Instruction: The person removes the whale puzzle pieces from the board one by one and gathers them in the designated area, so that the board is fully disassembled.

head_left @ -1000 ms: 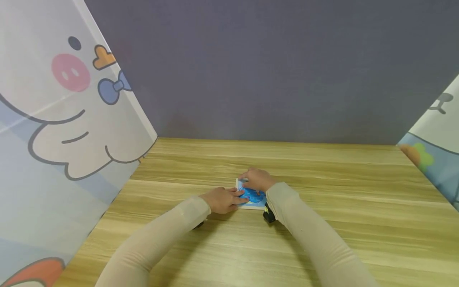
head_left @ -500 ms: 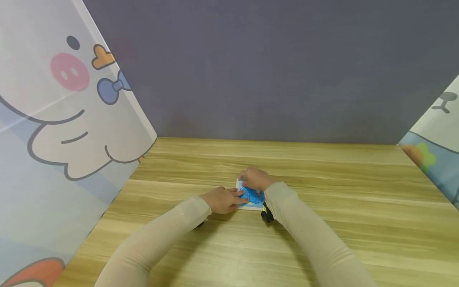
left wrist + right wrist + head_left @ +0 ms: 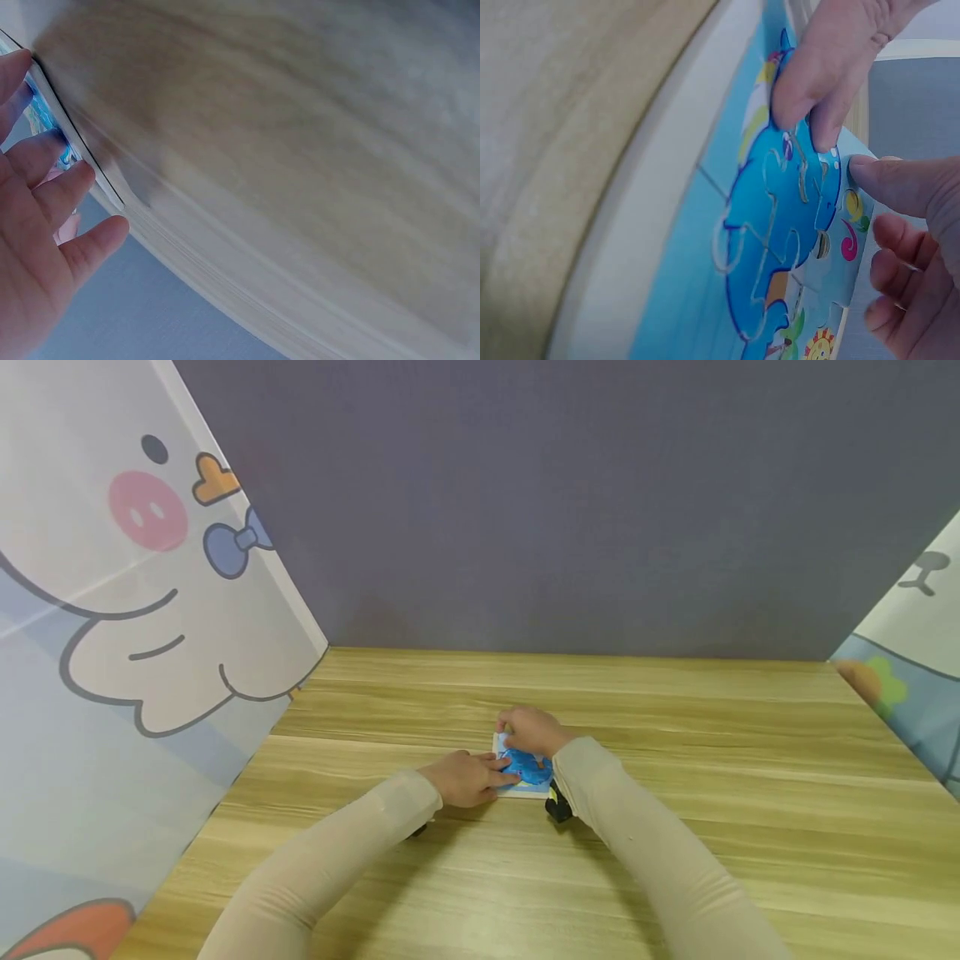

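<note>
A small jigsaw puzzle [image 3: 528,768] with a blue whale picture lies in a pale-framed tray [image 3: 525,794] on the wooden table. My left hand [image 3: 465,778] comes from the left, straight fingertips resting on the whale; in the left wrist view its fingers [image 3: 64,196] spread over the tray's edge. At the far side, my right hand [image 3: 534,732] has curled fingers. The right wrist view shows its thumb [image 3: 891,184] pinching the light-blue puzzle piece [image 3: 853,225] with a pink swirl at the border. Gaps show between this piece and the whale pieces.
The wood-grain table [image 3: 712,760] spreads around the tray. A dark grey panel [image 3: 570,510] stands behind it, and a cartoon-printed panel [image 3: 187,660] stands at the left. A black device [image 3: 558,803] sits under the right wrist.
My right hand has shifted slightly toward the far edge of the puzzle, its fingertips now at the tray's far left corner. The left hand keeps its place.
</note>
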A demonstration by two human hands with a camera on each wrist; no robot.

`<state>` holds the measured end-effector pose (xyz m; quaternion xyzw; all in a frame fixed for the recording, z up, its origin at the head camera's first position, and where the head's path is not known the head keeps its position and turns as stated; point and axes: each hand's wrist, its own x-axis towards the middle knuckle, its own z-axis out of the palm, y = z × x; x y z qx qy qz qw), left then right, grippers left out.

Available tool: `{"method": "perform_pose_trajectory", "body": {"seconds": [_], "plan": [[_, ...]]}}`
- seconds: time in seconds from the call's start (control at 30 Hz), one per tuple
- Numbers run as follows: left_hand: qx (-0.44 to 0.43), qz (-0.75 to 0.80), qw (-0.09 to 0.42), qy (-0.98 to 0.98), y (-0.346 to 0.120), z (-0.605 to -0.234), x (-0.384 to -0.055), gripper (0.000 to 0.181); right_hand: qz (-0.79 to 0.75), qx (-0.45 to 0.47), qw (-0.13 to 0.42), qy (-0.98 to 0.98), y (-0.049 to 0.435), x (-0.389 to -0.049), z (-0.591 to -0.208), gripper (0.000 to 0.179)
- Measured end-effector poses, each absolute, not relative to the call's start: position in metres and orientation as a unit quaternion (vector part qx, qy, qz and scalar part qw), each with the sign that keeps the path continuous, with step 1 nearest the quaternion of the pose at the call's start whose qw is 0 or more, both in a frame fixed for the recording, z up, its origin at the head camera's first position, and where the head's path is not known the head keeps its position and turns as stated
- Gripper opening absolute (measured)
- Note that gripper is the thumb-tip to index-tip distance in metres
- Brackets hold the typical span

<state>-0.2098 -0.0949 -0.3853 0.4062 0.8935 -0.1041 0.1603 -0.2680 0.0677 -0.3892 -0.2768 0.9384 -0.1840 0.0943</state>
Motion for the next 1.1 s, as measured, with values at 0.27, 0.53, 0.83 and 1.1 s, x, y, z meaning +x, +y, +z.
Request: {"method": "perform_pose_trajectory", "body": {"seconds": [0.27,0.53,0.83,1.1], "plan": [[0.405,-0.101,0.161,0.894,-0.095,-0.385,-0.21,0.048,-0.196,-0.254,0.116,0.94,0.067,-0.269,-0.386,0.012],[0.413,-0.099,0.154,0.892,-0.094,-0.386,-0.209,0.046,-0.236,-0.214,0.131,0.939,0.066,-0.274,-0.392,0.01],[0.414,-0.098,0.153,0.892,-0.094,-0.386,-0.209,0.047,-0.279,-0.232,0.127,0.923,0.072,-0.271,-0.39,0.005],[0.414,-0.092,0.157,0.892,-0.094,-0.387,-0.21,0.047,-0.319,-0.251,0.145,0.902,0.079,-0.273,-0.393,0.006]]}}
